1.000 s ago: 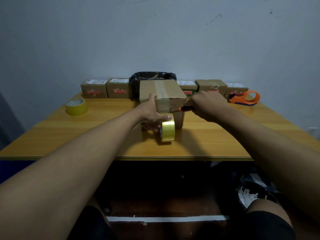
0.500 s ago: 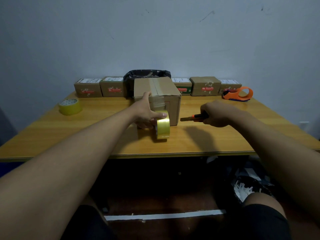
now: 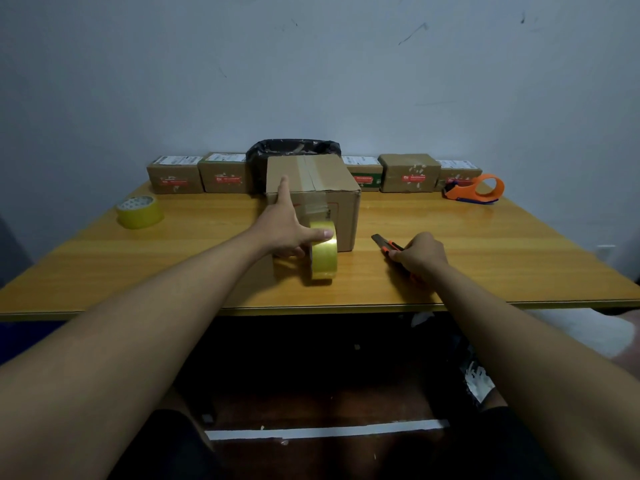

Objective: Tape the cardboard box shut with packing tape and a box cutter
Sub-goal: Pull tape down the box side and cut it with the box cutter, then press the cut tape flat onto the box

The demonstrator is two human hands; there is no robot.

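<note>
Two hands are at work near the front edge of the table (image 3: 485,244). The cardboard box (image 3: 322,188) stands at the table's middle, its flaps down, with a strip of tape running along the top seam and folding over onto the near face. The left hand (image 3: 284,226) is spread apart: its forefinger lies on the box top, its thumb rests on the yellow tape roll (image 3: 322,254), which stands on edge touching the box's near face. Whether the roll is free of the strip on the box cannot be told from here.

The right hand (image 3: 420,254) is clamped on the orange box cutter (image 3: 388,245), held low over the table just right of the box, blade end pointing toward the back left.

Judging from this, the top seam is taped. What seems left is pressing down the loose end on the near face and setting the tools aside.

A second roll (image 3: 139,211) sits toward the left edge, an orange tape dispenser (image 3: 476,188) at the far right corner, and small parcels (image 3: 408,173) line the back edge.
</note>
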